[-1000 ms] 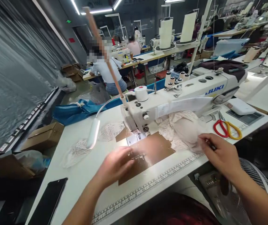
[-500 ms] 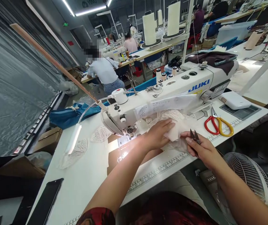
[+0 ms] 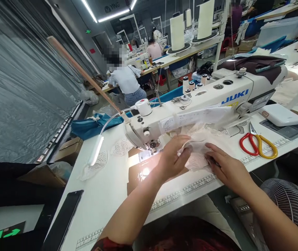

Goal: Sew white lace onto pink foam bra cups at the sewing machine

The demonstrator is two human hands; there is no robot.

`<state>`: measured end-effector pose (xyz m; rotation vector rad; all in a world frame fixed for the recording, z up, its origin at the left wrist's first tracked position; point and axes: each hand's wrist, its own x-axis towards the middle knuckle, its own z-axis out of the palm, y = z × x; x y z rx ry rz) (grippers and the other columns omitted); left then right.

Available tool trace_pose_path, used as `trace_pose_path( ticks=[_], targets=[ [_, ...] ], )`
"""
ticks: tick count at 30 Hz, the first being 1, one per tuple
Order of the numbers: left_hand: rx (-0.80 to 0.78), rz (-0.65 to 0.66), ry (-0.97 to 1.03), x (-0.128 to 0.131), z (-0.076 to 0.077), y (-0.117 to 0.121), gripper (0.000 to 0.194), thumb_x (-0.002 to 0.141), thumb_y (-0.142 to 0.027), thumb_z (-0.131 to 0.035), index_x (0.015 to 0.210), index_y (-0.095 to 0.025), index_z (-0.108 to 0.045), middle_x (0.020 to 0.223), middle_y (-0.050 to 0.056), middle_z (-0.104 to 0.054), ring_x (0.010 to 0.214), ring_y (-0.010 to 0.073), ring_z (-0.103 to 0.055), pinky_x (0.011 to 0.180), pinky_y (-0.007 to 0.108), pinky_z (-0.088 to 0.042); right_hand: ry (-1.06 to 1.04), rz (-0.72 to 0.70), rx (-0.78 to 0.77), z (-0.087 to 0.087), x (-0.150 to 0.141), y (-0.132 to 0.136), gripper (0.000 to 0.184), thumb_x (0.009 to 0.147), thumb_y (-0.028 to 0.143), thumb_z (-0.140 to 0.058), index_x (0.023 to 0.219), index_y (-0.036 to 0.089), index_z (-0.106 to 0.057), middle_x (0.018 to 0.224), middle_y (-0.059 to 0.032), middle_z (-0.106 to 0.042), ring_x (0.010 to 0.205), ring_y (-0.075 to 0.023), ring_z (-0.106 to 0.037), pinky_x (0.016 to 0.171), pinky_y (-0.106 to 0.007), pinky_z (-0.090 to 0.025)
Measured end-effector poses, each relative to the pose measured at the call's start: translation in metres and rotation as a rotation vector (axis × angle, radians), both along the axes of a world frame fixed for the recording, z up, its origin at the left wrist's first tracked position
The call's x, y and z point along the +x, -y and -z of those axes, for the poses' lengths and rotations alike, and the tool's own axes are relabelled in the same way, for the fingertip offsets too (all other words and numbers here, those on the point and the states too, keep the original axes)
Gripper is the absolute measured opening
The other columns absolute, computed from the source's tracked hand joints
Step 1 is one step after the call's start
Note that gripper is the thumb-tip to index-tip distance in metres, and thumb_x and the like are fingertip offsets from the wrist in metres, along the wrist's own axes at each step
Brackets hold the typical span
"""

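Left hand: forearm slanting up and rightward, fingers curled, pale cloth pinched between thumb and fingers. Right hand: in from the right, half closed around a mostly hidden dark tool, fingertips at the cloth. Cloth bunched on table, near side of sewing machine. Left of table: open cardboard box, clear plastic bag inside. Upper right: plastic bin, contents unclear.

1. 2 o'clock: blue "JUKI" on the near sewing machine.
2. 3 o'clock: illegible handwriting on its paper strip.
3. 4 o'clock: tiny numerals on the table edge's ruler.
4. 8 o'clock: right-pointing arrow on a green sign.
5. 11 o'clock: "YING" on the dark wall; lower, "JUKI" on a farther machine.
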<state>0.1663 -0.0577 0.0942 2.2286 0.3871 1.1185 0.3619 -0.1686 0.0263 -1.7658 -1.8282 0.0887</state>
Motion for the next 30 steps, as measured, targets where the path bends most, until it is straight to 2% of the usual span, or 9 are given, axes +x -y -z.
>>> trace_pose_path(
  ticks=[3,6,10,14,18,23,24,27,30],
  targets=[
    [-0.046,0.011,0.062,-0.049,-0.014,0.030,0.016,0.094,-0.028,-0.051,0.102,-0.018,-0.061,0.099,0.009,-0.068,0.093,0.0199,-0.064,0.084,0.035,-0.054,0.127,0.006,0.046,-0.001,-0.001,0.010,0.028,0.094,0.035,-0.043,0.111,0.019,-0.059,0.134,-0.0153,-0.059,0.103,-0.0280,-0.068,0.062,-0.035,-0.060],
    [-0.373,-0.097,0.042,-0.103,-0.014,0.047,0.031,0.089,-0.045,-0.058,0.097,-0.015,-0.062,0.092,0.009,-0.066,0.080,0.0191,-0.064,0.065,0.029,-0.053,0.206,-0.062,0.084,0.005,-0.014,0.020,0.041,0.095,0.044,-0.041,0.123,0.017,-0.054,0.119,-0.0162,-0.066,0.093,-0.0288,-0.071,0.057,-0.035,-0.059],
    [-0.754,-0.257,-0.013,-0.157,0.012,0.043,0.042,0.080,-0.054,-0.066,0.089,-0.013,-0.064,0.082,0.006,-0.064,0.074,0.0180,-0.061,0.065,0.028,-0.050,0.290,-0.291,0.024,0.033,-0.045,0.015,0.044,0.094,0.030,-0.040,0.138,0.023,-0.047,0.115,-0.0121,-0.067,0.084,-0.0244,-0.071,0.050,-0.031,-0.056],
    [-0.920,-0.354,0.078,-0.188,0.038,0.034,0.047,0.073,-0.053,-0.073,0.097,-0.013,-0.064,0.087,0.005,-0.064,0.081,0.0189,-0.061,0.075,0.030,-0.049,0.343,-0.400,0.092,0.053,-0.066,-0.001,0.035,0.087,0.022,-0.045,0.114,0.019,-0.066,0.116,-0.0187,-0.066,0.105,-0.0392,-0.064,0.080,-0.056,-0.055],
    [-0.941,-0.424,0.133,-0.199,0.047,0.040,0.045,0.066,-0.048,-0.080,0.088,-0.014,-0.061,0.078,0.000,-0.058,0.072,0.0138,-0.055,0.069,0.026,-0.046,0.053,-0.436,0.065,0.020,-0.096,-0.011,0.033,0.091,0.032,-0.052,0.122,0.029,-0.061,0.121,-0.0106,-0.065,0.116,-0.0343,-0.059,0.096,-0.054,-0.049],
    [-0.937,-0.306,0.158,-0.200,0.041,0.047,0.041,0.067,-0.041,-0.082,0.089,-0.014,-0.059,0.078,-0.002,-0.055,0.069,0.0104,-0.051,0.065,0.022,-0.043,-0.375,-0.527,-0.118,-0.028,-0.174,-0.037,0.051,0.084,0.042,-0.064,0.130,0.025,-0.051,0.113,-0.0085,-0.067,0.093,-0.0228,-0.067,0.074,-0.035,-0.057],
    [-0.921,-0.309,0.162,-0.203,0.040,0.047,0.040,0.068,-0.041,-0.081,0.088,-0.014,-0.058,0.076,-0.002,-0.054,0.067,0.0097,-0.050,0.063,0.021,-0.042,-0.433,-0.533,-0.178,-0.031,-0.189,-0.044,0.054,0.083,0.042,-0.065,0.131,0.022,-0.050,0.106,-0.0079,-0.069,0.089,-0.0223,-0.067,0.068,-0.032,-0.056],
    [-0.842,-0.415,0.185,-0.220,0.034,0.045,0.037,0.077,-0.048,-0.072,0.079,-0.015,-0.057,0.067,-0.004,-0.050,0.059,0.0079,-0.043,0.056,0.020,-0.036,-0.515,-0.616,-0.306,-0.033,-0.224,-0.058,0.019,0.089,0.036,-0.055,0.099,0.021,-0.061,0.071,0.0002,-0.064,0.062,-0.0156,-0.060,0.052,-0.026,-0.047],
    [-0.675,-0.643,0.235,-0.251,0.026,0.045,0.041,0.087,-0.053,-0.059,0.070,-0.015,-0.055,0.059,-0.005,-0.043,0.055,0.0075,-0.037,0.053,0.020,-0.032,-0.509,-0.720,-0.117,-0.031,-0.246,-0.062,0.012,0.091,0.027,-0.052,0.081,0.022,-0.057,0.069,0.0006,-0.060,0.064,-0.0143,-0.057,0.057,-0.026,-0.046]
  ],
)
